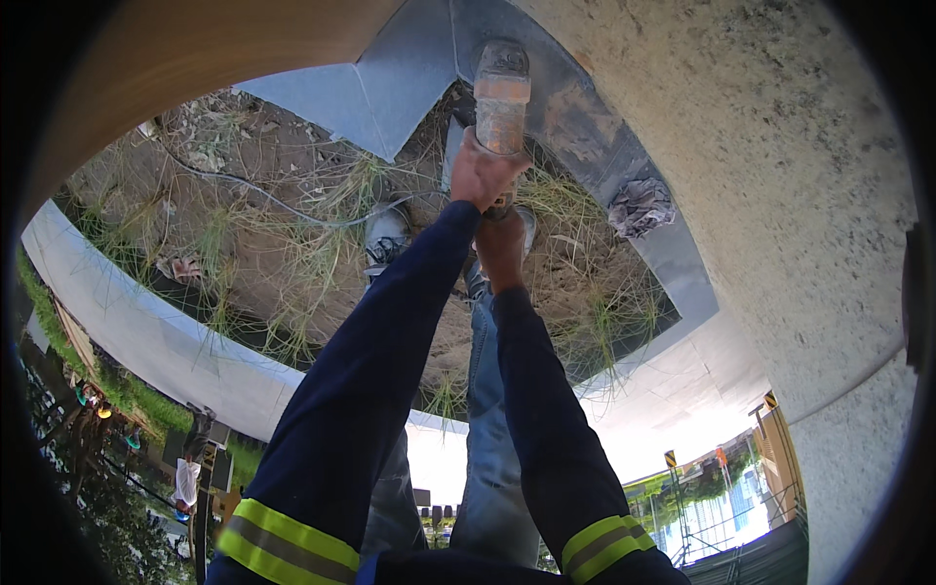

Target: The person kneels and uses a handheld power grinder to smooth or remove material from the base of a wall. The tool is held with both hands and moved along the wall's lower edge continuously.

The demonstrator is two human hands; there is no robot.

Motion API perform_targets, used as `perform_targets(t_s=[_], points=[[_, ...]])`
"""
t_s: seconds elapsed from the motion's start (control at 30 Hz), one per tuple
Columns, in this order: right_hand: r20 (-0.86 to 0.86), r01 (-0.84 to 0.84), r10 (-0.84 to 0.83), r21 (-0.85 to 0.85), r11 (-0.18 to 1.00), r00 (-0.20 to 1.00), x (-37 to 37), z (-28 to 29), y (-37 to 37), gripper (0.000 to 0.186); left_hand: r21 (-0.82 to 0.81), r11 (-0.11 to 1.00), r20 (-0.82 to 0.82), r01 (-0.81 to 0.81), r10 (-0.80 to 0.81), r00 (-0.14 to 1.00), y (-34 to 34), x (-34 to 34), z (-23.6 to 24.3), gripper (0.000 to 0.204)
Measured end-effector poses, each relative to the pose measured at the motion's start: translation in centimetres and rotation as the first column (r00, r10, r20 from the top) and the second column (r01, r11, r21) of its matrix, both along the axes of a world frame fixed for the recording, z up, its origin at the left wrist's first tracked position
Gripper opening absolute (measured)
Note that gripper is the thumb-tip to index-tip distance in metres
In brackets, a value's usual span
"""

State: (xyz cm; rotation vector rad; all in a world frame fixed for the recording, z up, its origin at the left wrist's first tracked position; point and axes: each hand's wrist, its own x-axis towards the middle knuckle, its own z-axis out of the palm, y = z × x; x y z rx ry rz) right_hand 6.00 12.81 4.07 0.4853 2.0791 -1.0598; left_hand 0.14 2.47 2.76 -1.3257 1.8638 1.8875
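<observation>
Dusty orange-grey power tool [501,109], upper centre of frame, gripped with 2 hands: left hand [485,171] wrapped firmly round its body, right hand [501,249] curled on its rear end, just below in frame. Grey cable [292,209] curves over grassy soil [255,258], upper left; crumpled rag [642,208] lies on grey slab [684,268], right of centre.

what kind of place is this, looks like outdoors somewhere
Probably an outdoor building or landscaping site: grey slabs edge a patch of soil and grass, a dusty power tool is in use or at hand, and the sleeves carry yellow reflective bands.
</observation>
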Motion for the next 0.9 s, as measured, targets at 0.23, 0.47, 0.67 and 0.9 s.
perform_targets(t_s=[0.23, 0.47, 0.67, 0.9], points=[[-0.018, 0.023, -0.024, -0.067, 0.997, 1.0, -2.3, 0.3, -0.6, 0.033, 0.059, 0.998, -0.014, -0.037, 0.038, 0.999, -0.9, -2.2, 0.0, 0.072], [0.002, -0.006, 0.006, -0.009, 1.0, 1.0, -0.5, 1.1, -0.4, 0.035, 0.002, 1.0, -0.015, -0.013, 0.013, 1.0, -0.4, 0.4, -1.3, 0.072], [-0.014, -0.014, 0.013, -0.044, 0.999, 1.0, -2.2, -0.4, -0.6, 0.038, 0.056, 0.998, 0.028, -0.03, 0.028, 0.999, -1.2, -1.7, -0.5, 0.071], [0.109, -0.027, 0.033, -0.061, 0.998, 0.994, -0.4, 0.7, 1.9, 0.036, 0.005, 1.0, 0.093, 0.011, -0.011, 0.996, 0.8, 0.0, 0.1, 0.074]])
